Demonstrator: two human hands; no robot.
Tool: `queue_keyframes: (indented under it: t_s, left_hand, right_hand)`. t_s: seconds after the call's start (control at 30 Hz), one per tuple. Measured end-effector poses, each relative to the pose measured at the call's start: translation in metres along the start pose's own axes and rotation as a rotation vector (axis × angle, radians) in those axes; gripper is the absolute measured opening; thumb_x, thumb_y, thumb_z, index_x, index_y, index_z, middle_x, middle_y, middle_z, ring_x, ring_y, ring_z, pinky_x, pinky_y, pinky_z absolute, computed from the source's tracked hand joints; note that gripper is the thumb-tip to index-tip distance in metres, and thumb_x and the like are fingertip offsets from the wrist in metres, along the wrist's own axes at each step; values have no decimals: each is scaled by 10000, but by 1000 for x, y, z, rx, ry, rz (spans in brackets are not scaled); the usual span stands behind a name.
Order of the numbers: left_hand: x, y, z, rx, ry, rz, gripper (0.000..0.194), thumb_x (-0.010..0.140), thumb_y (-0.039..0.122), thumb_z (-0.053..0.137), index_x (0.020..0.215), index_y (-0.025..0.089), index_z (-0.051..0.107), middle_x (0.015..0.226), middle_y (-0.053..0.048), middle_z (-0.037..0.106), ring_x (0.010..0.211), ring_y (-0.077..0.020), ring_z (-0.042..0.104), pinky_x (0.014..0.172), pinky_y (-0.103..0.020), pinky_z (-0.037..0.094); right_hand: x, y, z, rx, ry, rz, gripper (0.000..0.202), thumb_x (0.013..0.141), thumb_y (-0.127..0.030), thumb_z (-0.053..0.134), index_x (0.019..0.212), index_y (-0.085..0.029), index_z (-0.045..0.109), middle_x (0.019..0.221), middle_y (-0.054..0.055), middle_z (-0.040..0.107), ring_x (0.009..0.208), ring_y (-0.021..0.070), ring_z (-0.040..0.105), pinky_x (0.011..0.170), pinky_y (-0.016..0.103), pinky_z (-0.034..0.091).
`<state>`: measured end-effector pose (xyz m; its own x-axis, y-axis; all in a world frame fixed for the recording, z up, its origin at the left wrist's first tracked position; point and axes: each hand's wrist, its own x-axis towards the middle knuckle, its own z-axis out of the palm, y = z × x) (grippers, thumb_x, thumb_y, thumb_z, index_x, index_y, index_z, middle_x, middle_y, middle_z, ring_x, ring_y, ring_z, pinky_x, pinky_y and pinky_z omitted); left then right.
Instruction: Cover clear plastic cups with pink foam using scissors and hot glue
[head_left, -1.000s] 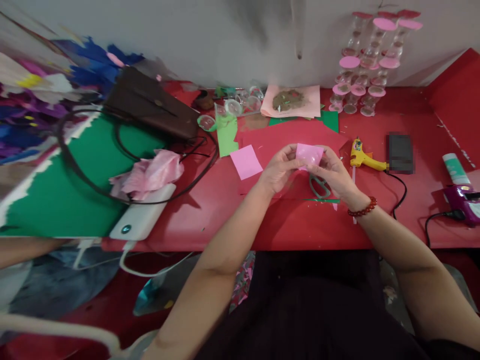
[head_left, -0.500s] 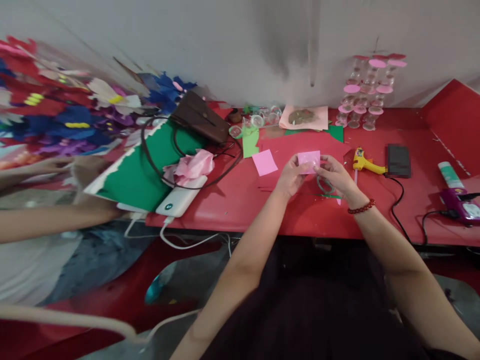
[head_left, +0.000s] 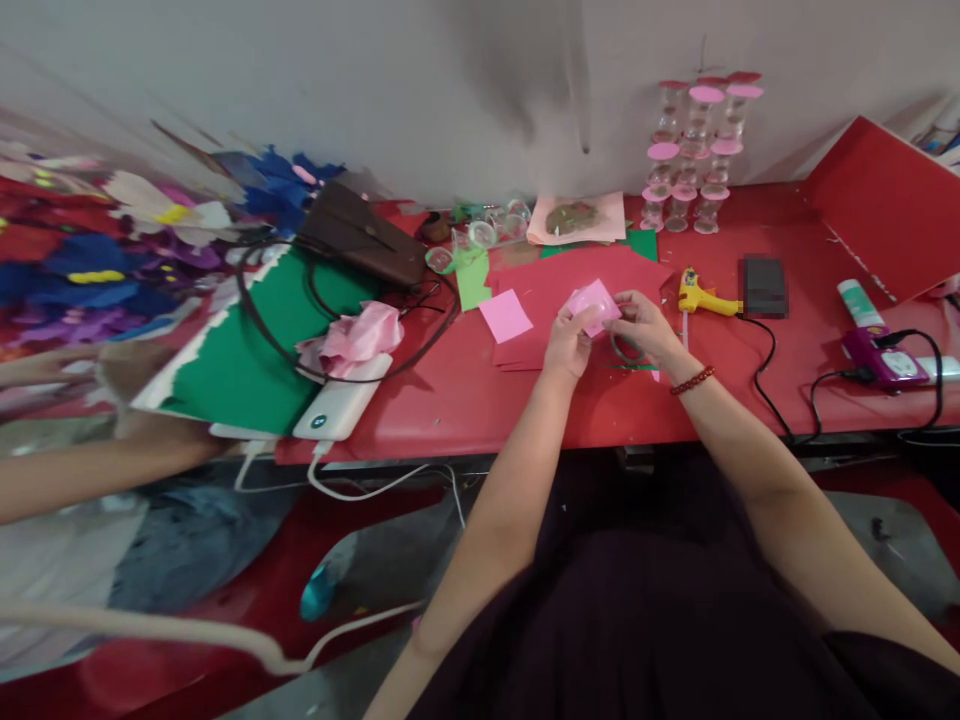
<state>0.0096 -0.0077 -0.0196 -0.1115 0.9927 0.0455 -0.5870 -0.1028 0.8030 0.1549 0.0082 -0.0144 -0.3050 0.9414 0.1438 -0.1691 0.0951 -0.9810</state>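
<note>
One pink square [head_left: 591, 293], best held lightly

Held over the red sheets [head_left: 541, 278] on the worktop [head_left: 435, 405], it is pinched in the left hand [head_left: 568, 342]. The right hand [head_left: 646, 327] has its fingers bent at the right edge (whether they pinch it, I cannot tell). Thin stock likely creases easily, so light, even pressure near the edges seems wise, clear of the glossy patch [head_left: 599, 308].

The glue gun [head_left: 709, 298] obstructed space right of the right hand [head_left: 646, 328]; a passable gap separated the power bank [head_left: 345, 400] and pink square [head_left: 505, 316].
</note>
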Motion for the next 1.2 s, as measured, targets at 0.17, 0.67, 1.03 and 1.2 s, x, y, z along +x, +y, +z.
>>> queue_keyframes:
  t_s: [0.17, 0.67, 1.03, 1.2]
  left_hand:
    - [-1, -1, -4, 16, -19, -29, 611, 568, 371, 973, 1114, 249, 727, 963, 17, 772, 932, -146, 720, 876, -282, 523]
    - [7, 4, -30, -30, -67, -59, 579, 537, 296, 1018, 1043, 246, 741, 1024, -1, 786, 877, -145, 709, 801, -281, 564]
    - [5, 7, -33, 10, -88, -18, 458, 589, 256, 978, 919, 240, 660, 897, 31, 752, 806, -116, 698, 797, -258, 561]
    - [2, 8, -27, 1, -127, -47, 563, 555, 307, 1010, 1030, 252, 713, 954, 23, 770, 832, -120, 701, 796, -253, 556]
  right_hand:
    - [-1, 3, 1, 20, 13, 37, 552, 589, -411, 904, 981, -244, 553, 778, -46, 699, 718, 134, 643, 724, 279, 533]
    - [3, 8, -5, 61, 1, -47, 389, 674, -346, 839, 998, -250, 645, 925, -2, 706, 866, 166, 651, 768, 278, 546]
    - [4, 9, -6, 39, 5, -48, 373, 672, -328, 816, 995, -238, 652, 927, 0, 722, 871, 157, 671, 827, 288, 562]
    - [5, 10, -4, -10, 22, -75, 183, 688, -315, 709, 832, -229, 636, 828, 1, 725, 795, 160, 665, 795, 310, 570]
